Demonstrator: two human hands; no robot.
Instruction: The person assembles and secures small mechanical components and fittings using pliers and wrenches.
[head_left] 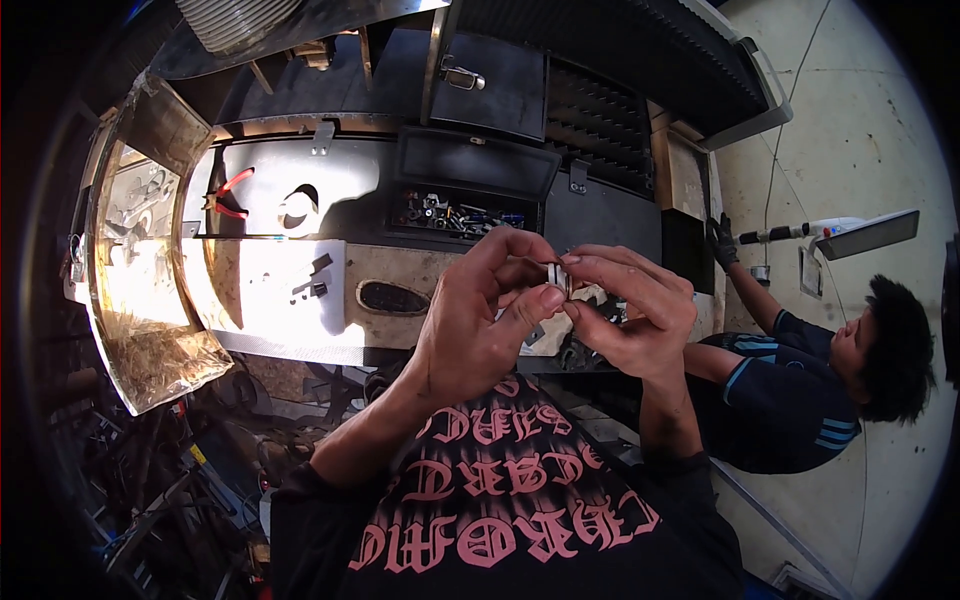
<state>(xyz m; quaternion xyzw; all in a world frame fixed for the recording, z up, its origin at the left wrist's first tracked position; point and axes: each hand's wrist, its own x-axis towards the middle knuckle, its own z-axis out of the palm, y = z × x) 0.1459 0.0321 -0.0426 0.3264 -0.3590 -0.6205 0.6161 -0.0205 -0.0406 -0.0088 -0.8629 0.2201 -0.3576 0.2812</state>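
Up in front of my chest, both hands meet on a small, round, light-coloured metal part (pixel 557 278) that looks like a ring or short stack of discs. My left hand (pixel 480 315) pinches it between thumb and fingers. From the other side, the fingertips and thumb of my right hand (pixel 635 310) close on the same part. My fingers cover much of it, so its exact kind is unclear. Beneath the hands lie dark metal pieces (pixel 575 352) on the bench, partly hidden.
An open compartment with small metal hardware (pixel 455 215) sits behind my hands. Red-handled pliers (pixel 232 195) and a white ring (pixel 298 208) lie left on the bench (pixel 385 265). A curved, clear-windowed panel (pixel 165 370) stands far left. At right is another person (pixel 790 390), one hand gloved.
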